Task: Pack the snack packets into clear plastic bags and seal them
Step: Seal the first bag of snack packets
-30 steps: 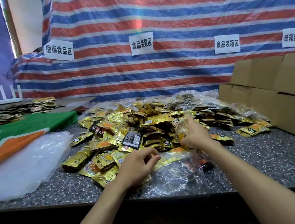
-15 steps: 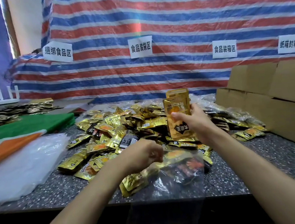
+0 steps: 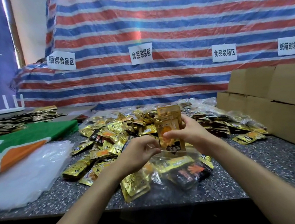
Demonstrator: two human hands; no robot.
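Versus 0.5 s ago: the right hand point(image 3: 192, 132) has brought its held packets point(image 3: 169, 126) down and to the left. Their lower edge now meets the mouth of the clear bag point(image 3: 158, 178); before, they stood higher and apart from the left hand point(image 3: 138, 156). The left hand sits in much the same spot. 1.0 s ago the right hand was down in the pile point(image 3: 116, 132).

Grip, right: fingers and thumb curled round at least 2 gold packets, held upright.
Grip, left: narrow pinch on the bag's mouth edge, just beside the packets' lower left corner.

The clear bag lies on the bench point(image 3: 255, 173) near its front edge and holds several gold packets and a dark one.

Room: bare speckled bench lies right of the bag, up to the cardboard boxes point(image 3: 276, 104) stacked at the right. A narrower bare strip lies left of the bag, bounded by a stack of clear bags point(image 3: 24, 176). The pile crowds in directly behind both hands. A green and orange cloth point(image 3: 29, 140) lies behind the stack. A striped tarp point(image 3: 154, 31) hangs at the back with 4 paper labels point(image 3: 140, 53).
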